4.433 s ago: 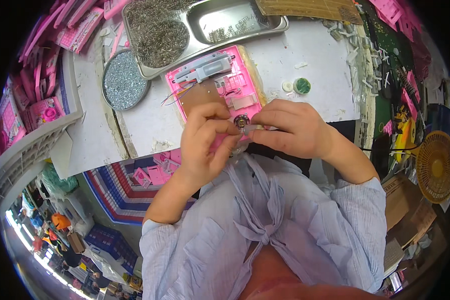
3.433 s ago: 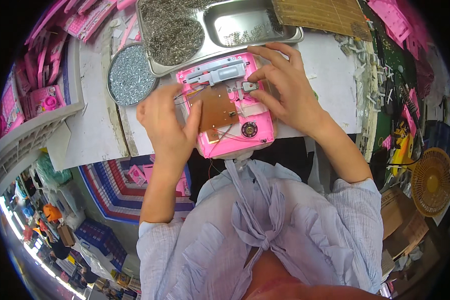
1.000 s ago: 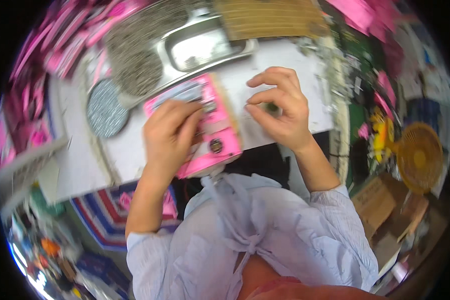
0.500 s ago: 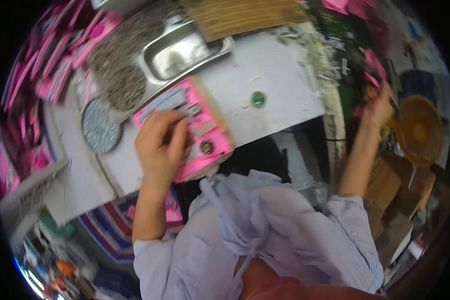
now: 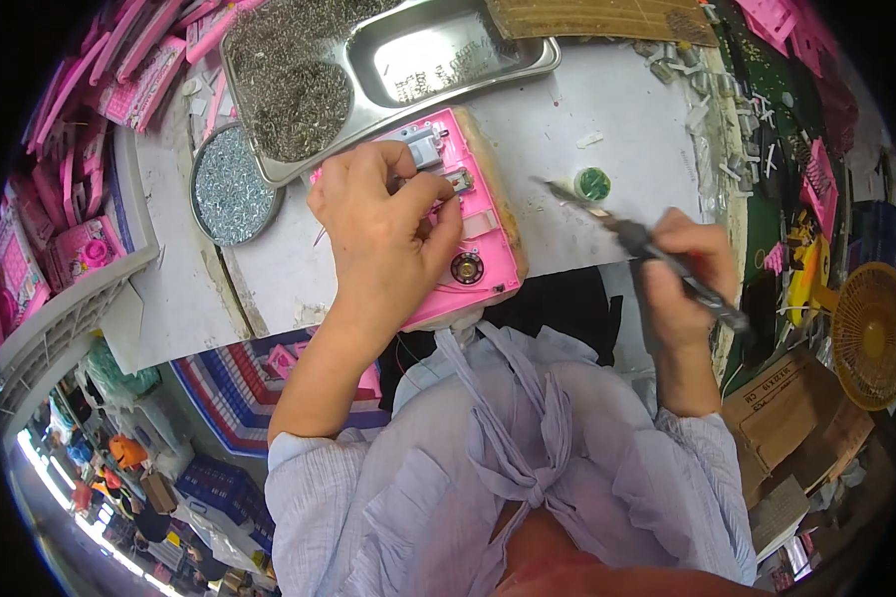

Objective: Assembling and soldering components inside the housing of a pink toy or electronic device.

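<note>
Here, the shallow pink plastic housing (image 5: 501, 261) sits on the near part of the white worktop (image 5: 558, 129), close to the person's body, its hollow side up. The left hand (image 5: 383, 219) bends over its left half, thumb and fingers drawn together; whether they pinch a wire or a small part I cannot tell. The right hand (image 5: 692, 284) has its fingers curled around a slim dark pen-shaped tool with a metal tip (image 5: 639, 242), well apart from the housing.

The housing looks light, stiff and rather smooth; its plain side walls seem the safest hold, as the thin wires and the round black speaker (image 5: 466, 267) could be delicate. The tool seems light and rigid, best taken by its dark handle.

The housing's long axis runs away from the person, leaning left at the far end. The tool lies slantwise, tip pointing left and away, near the small round green pot (image 5: 592, 183).
</note>
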A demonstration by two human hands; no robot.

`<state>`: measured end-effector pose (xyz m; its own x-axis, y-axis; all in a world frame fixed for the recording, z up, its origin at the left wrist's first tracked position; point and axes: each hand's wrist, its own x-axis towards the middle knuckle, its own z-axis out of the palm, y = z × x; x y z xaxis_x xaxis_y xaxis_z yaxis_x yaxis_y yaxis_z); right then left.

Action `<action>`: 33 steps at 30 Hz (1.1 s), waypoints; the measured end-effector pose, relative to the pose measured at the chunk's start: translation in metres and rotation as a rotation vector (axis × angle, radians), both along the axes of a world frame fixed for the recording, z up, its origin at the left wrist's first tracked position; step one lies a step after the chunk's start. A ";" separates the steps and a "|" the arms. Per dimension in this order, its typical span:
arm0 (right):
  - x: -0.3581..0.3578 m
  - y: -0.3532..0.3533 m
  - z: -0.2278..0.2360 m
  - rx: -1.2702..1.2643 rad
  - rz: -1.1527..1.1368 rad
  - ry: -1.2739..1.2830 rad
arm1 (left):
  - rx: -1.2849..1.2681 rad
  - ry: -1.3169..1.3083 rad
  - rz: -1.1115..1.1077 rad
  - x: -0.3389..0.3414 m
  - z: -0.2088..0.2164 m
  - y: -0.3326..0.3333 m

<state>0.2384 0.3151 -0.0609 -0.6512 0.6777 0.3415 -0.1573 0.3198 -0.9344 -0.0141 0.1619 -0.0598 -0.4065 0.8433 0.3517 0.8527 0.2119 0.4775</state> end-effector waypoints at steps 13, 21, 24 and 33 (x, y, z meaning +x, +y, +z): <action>-0.046 -0.009 0.005 0.325 0.141 -0.102 | -0.071 0.027 -0.009 0.001 0.005 0.003; -0.049 -0.010 0.002 0.352 0.142 -0.099 | -0.082 0.062 0.004 0.002 0.010 0.005; -0.049 -0.011 0.004 0.403 0.140 -0.121 | -0.073 0.069 0.013 0.002 0.008 0.005; -0.049 -0.012 0.009 0.488 0.146 -0.154 | -0.115 0.047 0.011 0.004 0.009 0.005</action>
<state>0.1896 0.3032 -0.0518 -0.7944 0.3621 0.4876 -0.1058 0.7081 -0.6981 -0.0102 0.1672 -0.0511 -0.4014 0.8746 0.2721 0.8708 0.2724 0.4093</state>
